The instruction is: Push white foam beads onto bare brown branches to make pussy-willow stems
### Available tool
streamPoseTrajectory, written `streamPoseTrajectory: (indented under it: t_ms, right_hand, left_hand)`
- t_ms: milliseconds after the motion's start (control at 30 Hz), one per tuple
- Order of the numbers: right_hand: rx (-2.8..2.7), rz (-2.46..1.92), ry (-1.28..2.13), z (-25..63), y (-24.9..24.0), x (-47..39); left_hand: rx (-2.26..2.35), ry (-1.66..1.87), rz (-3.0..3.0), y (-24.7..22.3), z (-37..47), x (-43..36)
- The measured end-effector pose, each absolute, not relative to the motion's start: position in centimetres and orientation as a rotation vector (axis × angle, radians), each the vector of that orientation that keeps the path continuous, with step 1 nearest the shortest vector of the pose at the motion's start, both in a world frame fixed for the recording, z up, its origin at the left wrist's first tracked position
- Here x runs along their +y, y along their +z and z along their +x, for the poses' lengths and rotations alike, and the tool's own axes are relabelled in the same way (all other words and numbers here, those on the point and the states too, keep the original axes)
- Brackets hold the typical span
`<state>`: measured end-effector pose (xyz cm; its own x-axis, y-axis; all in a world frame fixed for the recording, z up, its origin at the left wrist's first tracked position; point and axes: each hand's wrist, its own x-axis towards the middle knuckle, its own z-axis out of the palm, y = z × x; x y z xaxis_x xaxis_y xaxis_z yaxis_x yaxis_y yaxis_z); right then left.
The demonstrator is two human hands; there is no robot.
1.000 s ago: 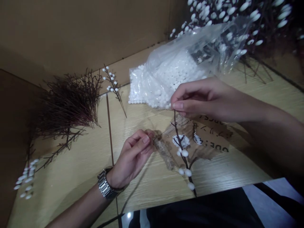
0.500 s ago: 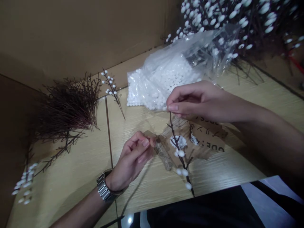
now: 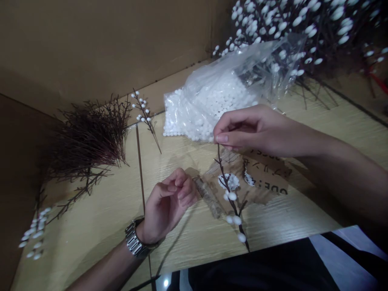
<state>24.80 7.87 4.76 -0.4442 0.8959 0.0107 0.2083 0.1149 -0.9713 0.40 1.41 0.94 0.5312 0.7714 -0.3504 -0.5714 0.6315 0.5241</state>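
My right hand (image 3: 248,127) pinches one end of a dark artificial twig (image 3: 222,173) between thumb and fingers. The twig slants down toward the front edge of the table, with several white berries on its lower part and bare side shoots above. To its left, my left hand (image 3: 171,204), with a metal watch (image 3: 135,238) on the wrist, has its fingers curled in; whatever lies inside them is hidden. Beneath the twig is a torn piece of brown cardboard (image 3: 266,178) bearing a white patch (image 3: 228,182). A greyish rolled strip (image 3: 209,198) lies just right of my left fingers.
A clear plastic bag of white berries (image 3: 212,97) lies behind my hands. Bare dark twigs (image 3: 93,137) are heaped at the left. A berried twig (image 3: 144,113) lies near the cardboard wall (image 3: 106,40); more berries (image 3: 34,232) show at far left. Berried stems (image 3: 287,24) crowd the back right.
My left fingers have gone from a thumb-and-fingertip pinch to a looser curl, turning slightly. My right hand and the twig stay nearly the same.
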Motion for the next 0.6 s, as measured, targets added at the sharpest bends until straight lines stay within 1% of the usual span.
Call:
streamPoseTrajectory:
  t_ms: [600]
  right_hand:
    - [-1.734, -1.066, 1.377, 24.84, 4.69, 7.84]
  left_hand:
    - [0.647, 0.822, 0.357, 1.01, 0.54, 1.44]
